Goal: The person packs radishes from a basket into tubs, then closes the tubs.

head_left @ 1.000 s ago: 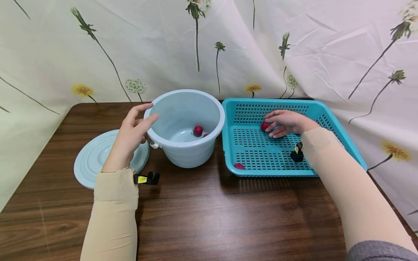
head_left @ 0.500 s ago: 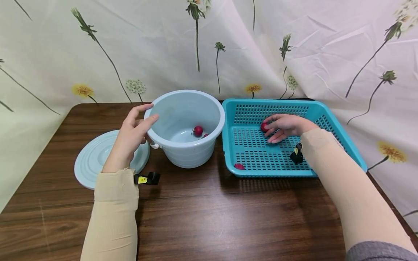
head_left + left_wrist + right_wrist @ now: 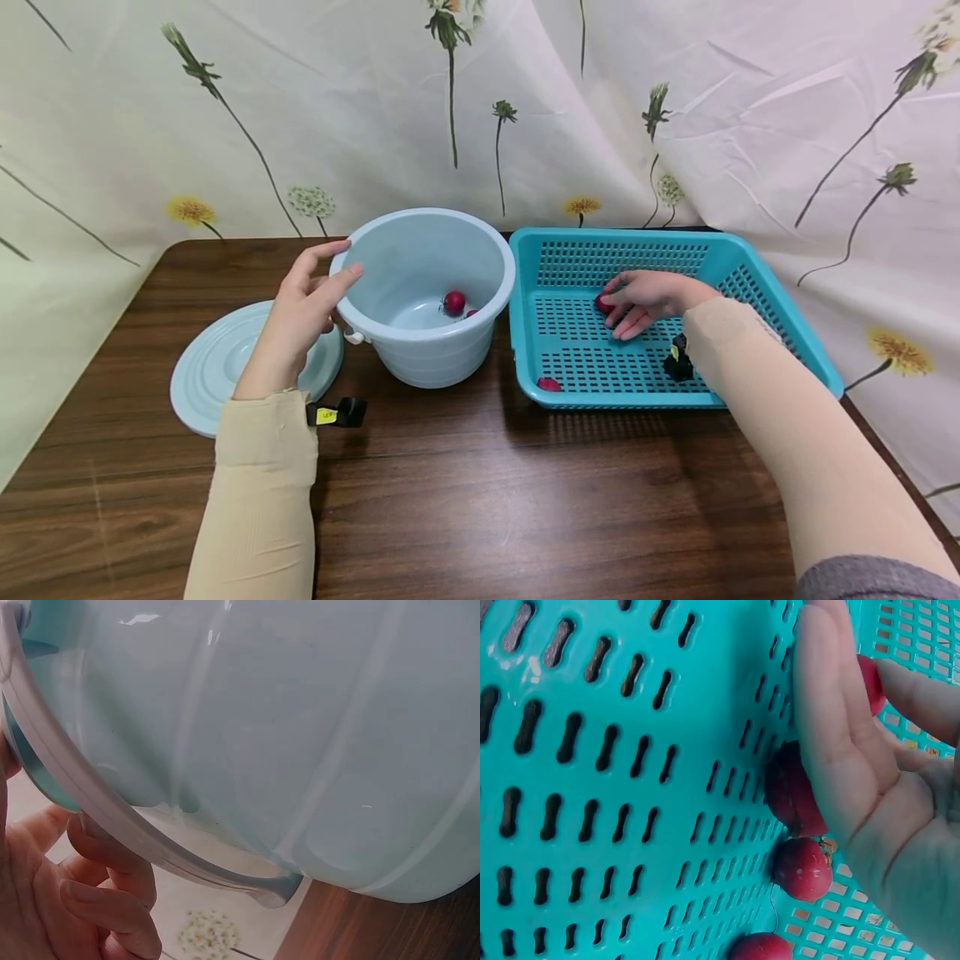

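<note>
My left hand (image 3: 288,312) grips the left rim of a light blue bucket (image 3: 435,358), thumb on the rim's inner side. In the left wrist view, curled fingers (image 3: 112,915) lie beside the bucket's white handle (image 3: 135,832). Inside the bucket lie a red radish (image 3: 453,302) and part of another. Over in the turquoise basket (image 3: 573,367), my right hand (image 3: 652,296) pinches a radish (image 3: 603,303). The right wrist view has that radish (image 3: 871,684) between thumb and fingers. Below the hand there, several more radishes (image 3: 802,868) sit along the basket wall, hidden in the head view.
A light blue lid (image 3: 206,367) lies on the wooden table (image 3: 450,492), left of the bucket. Another radish (image 3: 549,384) rests in the basket's front left corner. Behind the table hangs a flowered white cloth (image 3: 360,108). Basket and bucket stand side by side.
My right hand has lowered and shifted slightly left and toward me in the basket, its fingers closing round the radish, which has moved a little nearer. The left hand stays on the bucket rim.
</note>
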